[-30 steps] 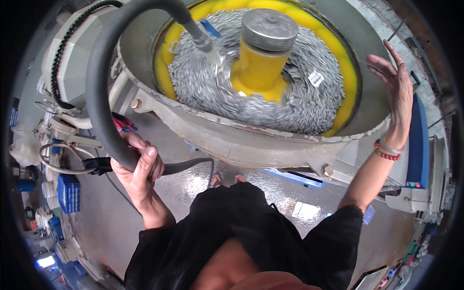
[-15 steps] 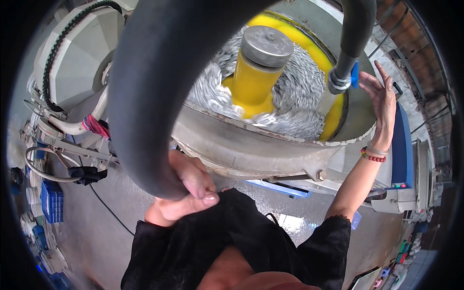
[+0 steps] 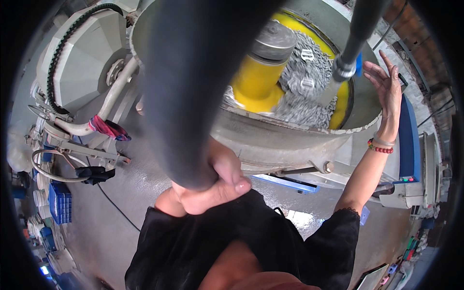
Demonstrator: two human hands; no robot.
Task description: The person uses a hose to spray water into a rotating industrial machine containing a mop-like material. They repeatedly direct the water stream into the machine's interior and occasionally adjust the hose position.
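My left hand [image 3: 220,186] is wrapped round a thick black hose [image 3: 186,92], which arches up past the top of the picture. The hose comes down again at the upper right to a metal nozzle [image 3: 343,70] with a blue lever [image 3: 359,64]. A faint, pale streak shows below the nozzle. Beside the lever, my right hand [image 3: 388,87] is raised with its fingers spread, holding nothing. Under the nozzle is a large round metal tub [image 3: 290,145] with a yellow lining and a metal-capped yellow column [image 3: 261,72]. Small grey pieces [image 3: 309,113] fill it, with pale, frame-like parts [image 3: 307,83] on top.
To the left stands a pale faceted drum [image 3: 87,58] with a black toothed belt. A red cloth [image 3: 108,128] is tied on its bent pipe. Beyond are a blue crate [image 3: 60,203] and a cable on the floor. A blue panel [image 3: 409,140] stands right of the tub.
My left hand and the hose have shifted right in the picture. The nozzle has tilted, and pale frame-like parts now show among the grey pieces. My right hand stays spread beside the lever.
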